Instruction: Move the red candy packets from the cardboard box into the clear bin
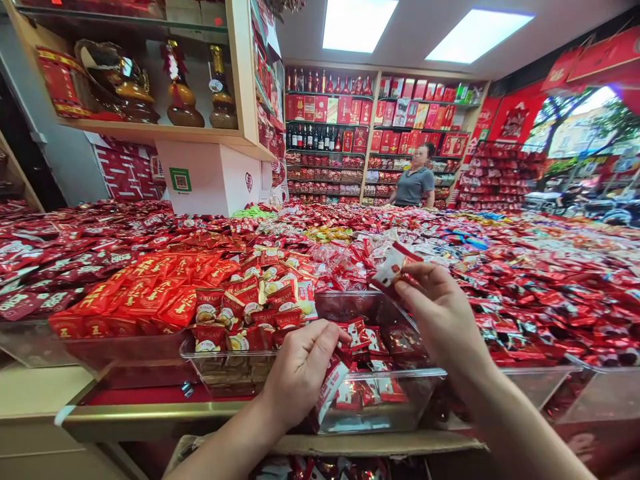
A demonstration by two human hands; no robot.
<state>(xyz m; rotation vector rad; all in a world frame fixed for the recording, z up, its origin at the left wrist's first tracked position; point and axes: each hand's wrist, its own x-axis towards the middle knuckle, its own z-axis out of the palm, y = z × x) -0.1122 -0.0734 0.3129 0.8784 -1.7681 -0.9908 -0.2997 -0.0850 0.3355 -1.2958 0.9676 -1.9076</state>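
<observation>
A: How many hands are there, and what do they hold?
B: Two. The right hand (447, 320) pinches one white-and-red packet (389, 268) between thumb and fingers — above the clear bin (400, 375). The left hand (300, 367) has its fingers curled closed on a second packet (334, 385), near the front wall of the bin.
A: And farther?
B: One person (416, 184) — beneath two ceiling lights (357, 25).
</observation>
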